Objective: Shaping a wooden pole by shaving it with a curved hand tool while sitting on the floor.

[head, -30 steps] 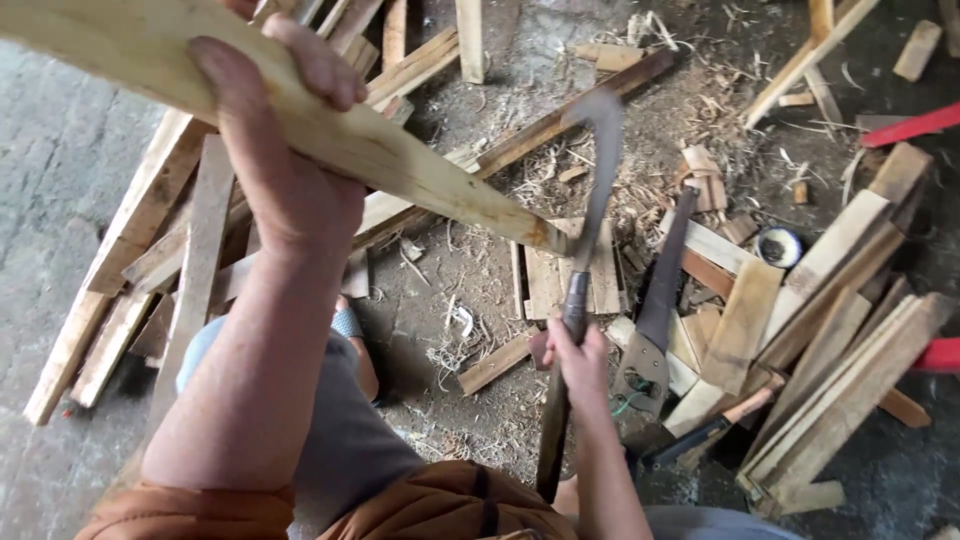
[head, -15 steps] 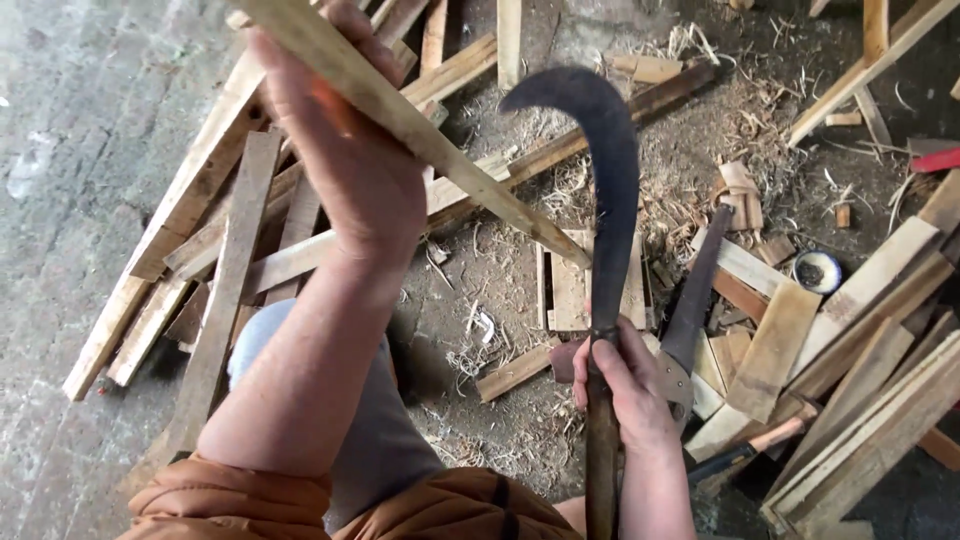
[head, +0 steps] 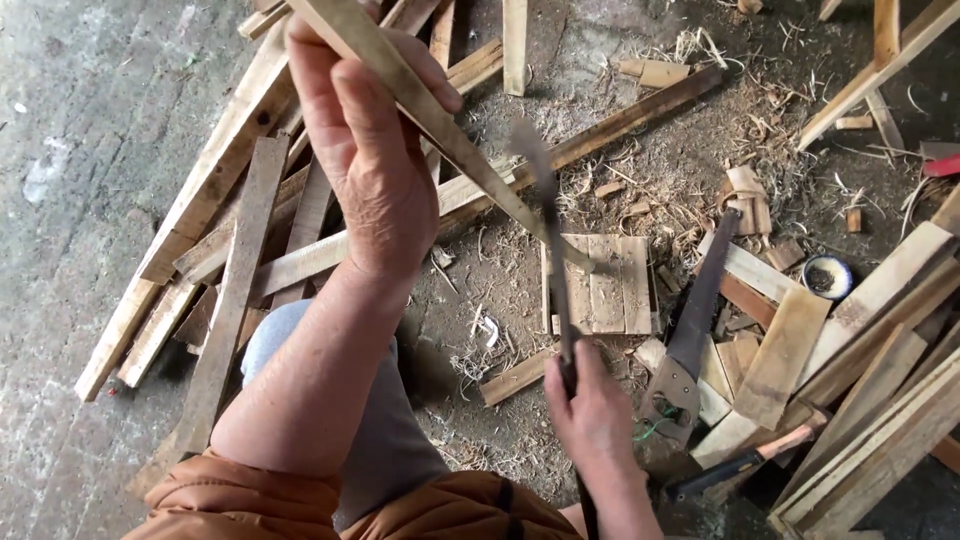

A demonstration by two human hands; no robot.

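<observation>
Left hand (head: 375, 160) gripping one wooden stake (head: 440, 130); right hand (head: 590, 410) clutching one billhook (head: 553, 260).

Planks (head: 250, 250) crowd left; handsaw (head: 690, 330) blocks right.

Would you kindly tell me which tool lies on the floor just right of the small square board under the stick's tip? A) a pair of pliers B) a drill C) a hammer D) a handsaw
D: a handsaw with a dark blade and a wooden handle lies among the offcuts right of the square board, while the right hand holds a blade tool against the stick.
</observation>
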